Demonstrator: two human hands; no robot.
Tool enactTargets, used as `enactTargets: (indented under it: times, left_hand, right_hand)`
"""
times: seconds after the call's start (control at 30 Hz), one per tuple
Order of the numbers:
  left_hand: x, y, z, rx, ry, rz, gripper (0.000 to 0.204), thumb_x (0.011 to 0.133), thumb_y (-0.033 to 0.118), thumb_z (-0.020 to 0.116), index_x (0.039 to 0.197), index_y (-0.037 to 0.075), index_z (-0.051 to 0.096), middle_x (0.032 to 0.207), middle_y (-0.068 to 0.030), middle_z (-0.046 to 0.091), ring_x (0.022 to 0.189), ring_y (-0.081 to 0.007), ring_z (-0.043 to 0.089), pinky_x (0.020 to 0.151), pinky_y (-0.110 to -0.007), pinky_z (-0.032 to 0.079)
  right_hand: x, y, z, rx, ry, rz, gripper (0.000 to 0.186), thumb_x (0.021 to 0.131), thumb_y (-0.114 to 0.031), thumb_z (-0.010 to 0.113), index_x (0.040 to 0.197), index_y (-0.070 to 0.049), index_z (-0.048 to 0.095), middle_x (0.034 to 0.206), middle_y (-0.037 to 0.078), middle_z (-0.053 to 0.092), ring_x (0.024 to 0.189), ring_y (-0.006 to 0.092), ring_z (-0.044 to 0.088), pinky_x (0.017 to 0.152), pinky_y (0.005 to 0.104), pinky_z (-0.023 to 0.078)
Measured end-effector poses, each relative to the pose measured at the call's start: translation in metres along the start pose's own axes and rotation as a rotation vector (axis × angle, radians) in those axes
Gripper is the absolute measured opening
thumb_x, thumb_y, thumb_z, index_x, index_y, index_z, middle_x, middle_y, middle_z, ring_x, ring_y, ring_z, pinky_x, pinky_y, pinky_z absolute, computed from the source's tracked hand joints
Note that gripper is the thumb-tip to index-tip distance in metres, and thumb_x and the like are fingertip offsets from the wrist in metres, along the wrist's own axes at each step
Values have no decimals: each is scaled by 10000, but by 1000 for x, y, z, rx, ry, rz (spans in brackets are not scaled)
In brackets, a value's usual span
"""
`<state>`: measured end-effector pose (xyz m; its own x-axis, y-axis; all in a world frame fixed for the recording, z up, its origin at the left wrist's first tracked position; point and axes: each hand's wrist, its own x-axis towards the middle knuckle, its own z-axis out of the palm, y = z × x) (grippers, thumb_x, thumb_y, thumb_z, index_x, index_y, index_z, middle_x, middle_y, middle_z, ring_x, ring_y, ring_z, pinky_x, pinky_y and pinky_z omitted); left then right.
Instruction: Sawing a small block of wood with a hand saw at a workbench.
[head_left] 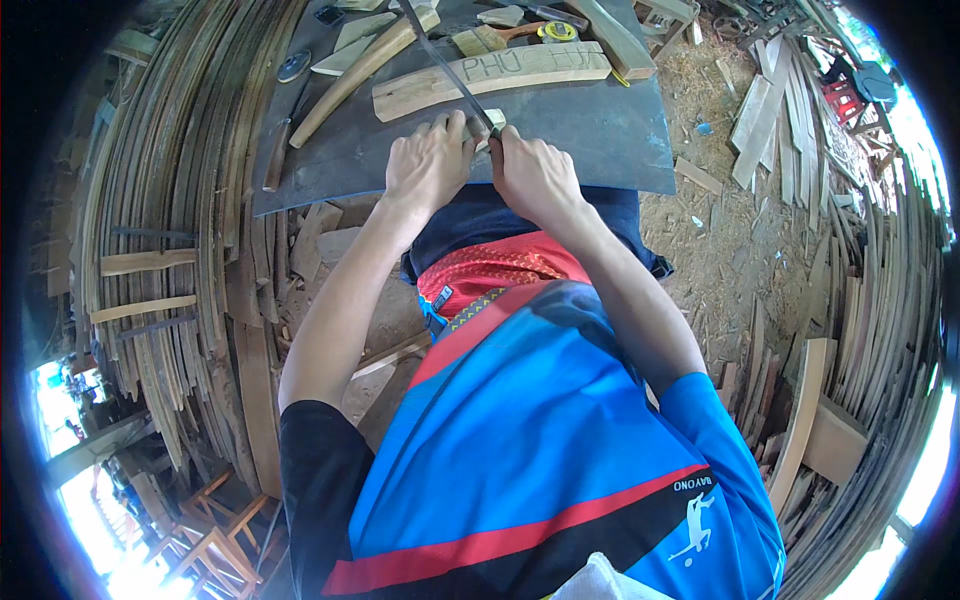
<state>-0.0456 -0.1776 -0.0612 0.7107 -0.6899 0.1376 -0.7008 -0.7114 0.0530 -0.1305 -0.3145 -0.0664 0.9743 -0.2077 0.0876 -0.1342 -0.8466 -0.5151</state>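
Observation:
At the near part of the dark board (340, 165), my right hand (535, 175) is closed around the near end of a long, thin, dark blade-like tool (445, 68). That tool slants away to the upper left, crossing over a curved plank (420, 92) with handwriting on it. Whether it is a file or a saw blade, I cannot tell. Close beside it, my left hand (430, 165) has its fingers closed on a small piece of wood (494, 119), whose pale end shows between the two hands. The rest of that piece is hidden by my fingers.
A yellow tape measure (555, 32), a wide brush (480, 40), a curved wooden stick (365, 75) and a hammer-like tool (278, 155) lie on the board. Stacked wooden strips (160, 230) line the left; more planks (860, 290) stand right. Wood shavings cover the floor (740, 260).

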Motion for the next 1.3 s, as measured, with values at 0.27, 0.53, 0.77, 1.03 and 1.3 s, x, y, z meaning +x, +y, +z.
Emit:
enactTargets:
  times: [0.27, 0.53, 0.77, 1.03, 1.3]
  left_hand:
    - [5, -6, -1, -20, -43, -32, 345, 977, 343, 478, 1099, 25, 531, 964, -179, 677, 885, -347, 680, 708, -491, 537]
    - [5, -5, 0, -30, -31, -33, 372, 995, 396, 446, 1062, 36, 511, 931, -201, 679, 848, -378, 681, 689, -499, 543]
    - [5, -7, 3, -52, -6, -26, 365, 993, 398, 450, 1068, 43, 489, 892, -227, 678, 818, -413, 680, 678, -513, 544]
    - [5, -6, 4, -52, 5, -32, 392, 997, 424, 431, 1086, 46, 488, 888, -227, 678, 828, -421, 676, 704, -527, 536]
    - [4, -6, 1, -52, -10, -22, 389, 1003, 414, 419, 1091, 41, 485, 885, -236, 676, 829, -414, 679, 692, -516, 543]
  right_hand:
    - [-2, 7, -12, 22, 97, 21, 316, 990, -296, 462, 876, -11, 538, 656, 268, 609, 651, 473, 611, 619, 566, 482]
    - [-9, 13, 1, 62, 33, -7, 307, 987, -293, 470, 877, -17, 547, 681, 267, 616, 674, 468, 614, 624, 571, 474]
    - [-11, 12, 1, 57, 1, -13, 313, 989, -297, 466, 878, -16, 549, 692, 269, 618, 684, 464, 618, 628, 570, 474]
    - [-11, 12, 3, 55, 5, -15, 315, 991, -294, 459, 876, -14, 548, 703, 266, 623, 689, 457, 622, 634, 564, 477]
    - [-12, 12, 5, 53, 11, -15, 317, 993, -292, 459, 872, -12, 548, 684, 258, 619, 673, 451, 621, 621, 561, 474]
